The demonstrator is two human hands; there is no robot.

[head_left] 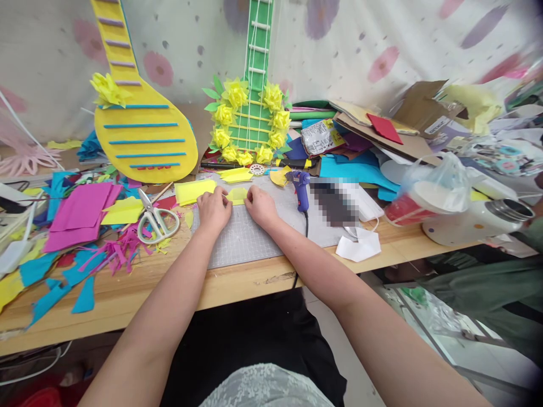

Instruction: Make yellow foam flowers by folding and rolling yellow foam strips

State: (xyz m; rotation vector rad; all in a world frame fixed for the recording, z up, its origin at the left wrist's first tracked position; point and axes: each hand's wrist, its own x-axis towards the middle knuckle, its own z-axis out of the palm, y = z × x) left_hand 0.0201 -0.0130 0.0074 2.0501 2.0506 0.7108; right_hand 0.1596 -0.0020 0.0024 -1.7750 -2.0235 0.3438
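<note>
A small piece of yellow crepe paper (237,196) is stretched between my two hands above the grey cutting mat (241,240). My left hand (214,209) pinches its left end, and my right hand (261,206) pinches the right end. Just behind my left hand lies a larger yellow paper sheet (193,191). More yellow pieces (235,176) lie behind the paper I hold. To the right of my right hand rests a purple glue gun (301,189), its black cord running off the table's front edge. White-handled scissors (158,223) lie to the left of the mat.
Behind the mat stand a yellow paper instrument (144,133) and a green one (252,121) ringed with yellow flowers. Magenta sheets (80,215) and blue scraps (82,297) cover the left side. A bagged cup (424,200), a white bottle (470,223) and piled cardboard (419,113) are at right.
</note>
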